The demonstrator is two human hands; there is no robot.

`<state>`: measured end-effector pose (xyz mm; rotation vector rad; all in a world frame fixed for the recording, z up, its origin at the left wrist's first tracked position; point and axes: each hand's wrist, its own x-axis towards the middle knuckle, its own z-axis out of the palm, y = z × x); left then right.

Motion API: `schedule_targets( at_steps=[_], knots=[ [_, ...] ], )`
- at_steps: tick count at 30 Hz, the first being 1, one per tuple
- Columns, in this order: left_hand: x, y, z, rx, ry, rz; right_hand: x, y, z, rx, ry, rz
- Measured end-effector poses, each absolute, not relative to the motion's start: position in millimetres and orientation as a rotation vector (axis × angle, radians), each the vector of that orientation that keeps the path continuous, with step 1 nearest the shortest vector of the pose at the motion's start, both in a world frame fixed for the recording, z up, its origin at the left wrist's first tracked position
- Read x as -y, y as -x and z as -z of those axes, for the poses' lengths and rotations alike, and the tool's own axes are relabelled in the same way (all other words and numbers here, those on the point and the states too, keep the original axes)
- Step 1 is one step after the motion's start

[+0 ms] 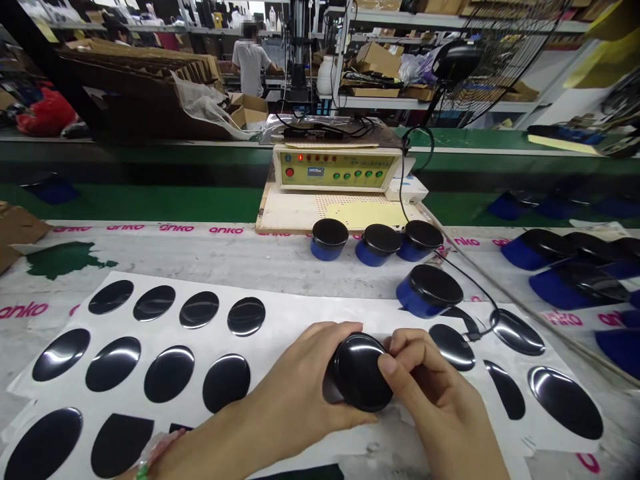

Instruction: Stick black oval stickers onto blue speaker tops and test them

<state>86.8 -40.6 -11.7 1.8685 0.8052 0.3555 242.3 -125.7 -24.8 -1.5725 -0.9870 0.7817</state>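
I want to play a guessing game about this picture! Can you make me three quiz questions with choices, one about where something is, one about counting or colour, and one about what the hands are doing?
1. Where is the cream control box?
A. On the white sheet
B. Behind the row of blue pieces
C. Under the left hand

2. How many blue pieces with black tops stand in the row in front of the box?
A. Three
B. One
C. Six

3. What are the hands doing?
A. Both resting flat and empty
B. Both holding the round black piece
C. Both pressing the box's buttons

Answers:
1 B, the box sits on a board just beyond them.
2 A, three stand side by side; a fourth lies tilted nearer.
3 B, the left hand and right hand grip it from each side.
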Motion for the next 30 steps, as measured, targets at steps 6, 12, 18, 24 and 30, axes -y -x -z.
schedule_targets(
  at_steps=[6, 12, 18, 24, 30],
  knots=[
    [41.2, -87.2, 14.6, -0.818, -1.893, -0.373, 125.7, -239.0, 21.3, 1.004, 1.603, -0.712],
    [42.5, -86.6, 17.3, -0.811, -1.912, -0.397, 125.7, -236.9, 18.5, 1.0, 1.605, -0.694],
    [43.0, -84.9, 18.0, -0.805, -1.928, -0.401, 123.5, -234.6, 19.2, 0.985, 1.609, -0.678],
    [42.0, -84.9, 17.0, -0.753, -1.959, -0.436, 127.4, -229.0, 18.8, 0.963, 1.598, -0.62],
    [39.6, -85.1, 16.0, -0.717, -1.953, -0.434, 125.3, -224.3, 22.0, 0.977, 1.575, -0.588]
  ],
)
